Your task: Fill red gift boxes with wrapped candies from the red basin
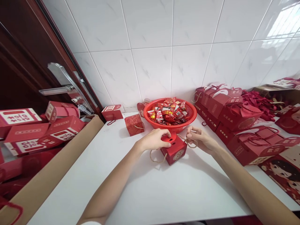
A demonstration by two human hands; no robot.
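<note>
While both hands (154, 139) (199, 137) close one red box (174, 151), one candy basket (170, 115) sits behind.

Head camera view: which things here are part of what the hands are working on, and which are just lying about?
In hand:
small red box, under left hand
rope handle, in the grip of right hand

Lying about:
red basket of candy
second small box
gift bags at right
cardboard carton at left

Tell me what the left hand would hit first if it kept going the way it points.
Probably the right hand: the left hand lies on the small red cardboard box, fingers aimed right across its lid. Depth is unclear; aimed slightly farther back, it would meet the red plastic basket first.
</note>
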